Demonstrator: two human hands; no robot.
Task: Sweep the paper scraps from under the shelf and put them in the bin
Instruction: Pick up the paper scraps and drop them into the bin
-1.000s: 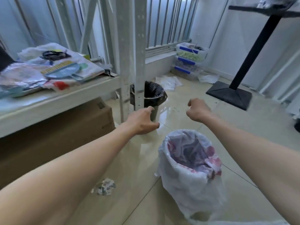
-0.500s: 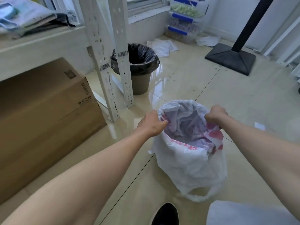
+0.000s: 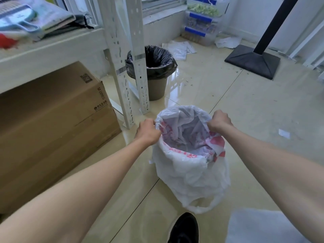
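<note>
Floor [image 3: 245,111] of glossy beige tile carries everything in view. Largest on it is a brown cardboard box [image 3: 52,123], tucked under the white shelf [image 3: 52,50] at the left, its printed end facing the shelf's two perforated white uprights [image 3: 138,67]. On the shelf board lie a pale blue dustpan [image 3: 19,23] and stacked papers. Toward the floor's far right corner stands a black square base [image 3: 252,61] with a black pole rising from it. Near the middle of the floor sits a white plastic bag [image 3: 189,172] with red print, its mouth held open; it stands just in front of the uprights. Behind those uprights is a round bin [image 3: 154,71] lined with a black bag, partly hidden by them. Stacked clear boxes [image 3: 201,23] and loose white sheets [image 3: 178,48] lie at the far edge by the wall; no scraps are visible under the shelf. The left hand [image 3: 148,131] has its grip closed on the bag's left rim, and the right hand [image 3: 219,121] has its grip closed on the right rim. A black shoe [image 3: 184,228] shows at the near edge.
</note>
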